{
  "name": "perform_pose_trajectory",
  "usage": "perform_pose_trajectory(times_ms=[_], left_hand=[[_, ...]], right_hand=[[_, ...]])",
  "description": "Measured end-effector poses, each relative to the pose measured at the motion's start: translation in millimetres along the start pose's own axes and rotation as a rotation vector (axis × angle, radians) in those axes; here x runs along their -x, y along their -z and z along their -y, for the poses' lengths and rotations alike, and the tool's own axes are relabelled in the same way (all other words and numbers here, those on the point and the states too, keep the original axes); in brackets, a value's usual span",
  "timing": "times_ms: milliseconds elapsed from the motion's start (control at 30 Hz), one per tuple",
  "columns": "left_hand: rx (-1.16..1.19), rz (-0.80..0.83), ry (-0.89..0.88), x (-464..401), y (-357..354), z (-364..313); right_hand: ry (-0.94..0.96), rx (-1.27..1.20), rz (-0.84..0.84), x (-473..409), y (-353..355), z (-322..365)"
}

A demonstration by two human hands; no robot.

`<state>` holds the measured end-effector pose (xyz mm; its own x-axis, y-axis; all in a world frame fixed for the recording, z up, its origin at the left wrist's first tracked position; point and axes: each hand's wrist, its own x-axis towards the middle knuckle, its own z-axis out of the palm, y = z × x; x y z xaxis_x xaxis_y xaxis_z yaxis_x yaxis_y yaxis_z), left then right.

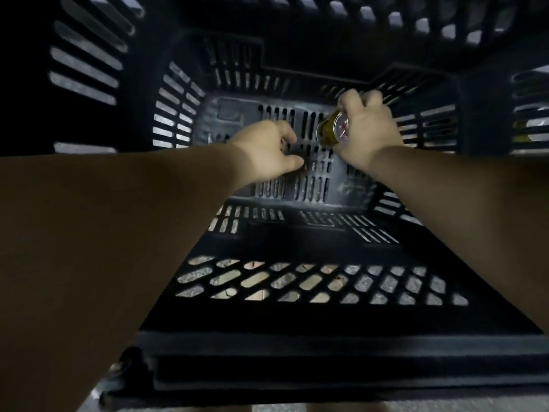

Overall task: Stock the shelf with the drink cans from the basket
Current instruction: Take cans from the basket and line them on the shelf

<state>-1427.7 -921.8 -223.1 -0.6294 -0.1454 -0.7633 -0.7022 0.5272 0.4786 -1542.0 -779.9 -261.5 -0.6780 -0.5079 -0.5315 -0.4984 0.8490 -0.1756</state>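
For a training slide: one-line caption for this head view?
Right hand grips a gold can inside the dark basket; left hand empty.

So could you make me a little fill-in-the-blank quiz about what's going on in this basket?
1. The gold can is held by the ____ hand.
2. The left hand holds ____.
3. Both hands reach down into a black ____.
4. The can lies on its ____.

Missing words: right; nothing; basket; side

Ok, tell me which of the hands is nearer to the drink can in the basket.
Right. The right hand is wrapped around the drink can, holding it above the basket floor. The left hand is beside it, empty, fingers curled over the slotted floor.
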Motion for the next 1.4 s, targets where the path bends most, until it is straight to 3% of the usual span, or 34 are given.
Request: perform_pose_trajectory(times_ms=[233, 500, 667, 1000, 1200, 1400], left_hand=[[0.043, -0.003, -0.002, 45.1, 23.2, -31.5], [0.067, -0.102, -0.200, 180.8, 120.4, -143.0], [0.154, -0.252, -0.358, 296.9, 184.1, -220.5], [0.405, -0.330, -0.654, 508.2, 288.7, -374.0], [0.315, -0.491, -0.831, 602.6, 347.5, -459.9], [0.182, -0.633, -0.866, 678.1, 412.7, -545.2]], right_hand=[[0.063, -0.035, 0.013, 41.1, 54.9, 13.1], [0.225, -0.157, 0.013, 165.9, 238.2, 53.0], [0.286, -0.197, -0.108, 253.7, 378.8, 73.4], [0.330, -0.248, -0.344, 423.9, 636.7, 97.8], [0.418, -0.284, -0.504, 495.9, 761.1, 102.1], [0.531, -0.309, -0.642, 545.7, 871.3, 110.3]])
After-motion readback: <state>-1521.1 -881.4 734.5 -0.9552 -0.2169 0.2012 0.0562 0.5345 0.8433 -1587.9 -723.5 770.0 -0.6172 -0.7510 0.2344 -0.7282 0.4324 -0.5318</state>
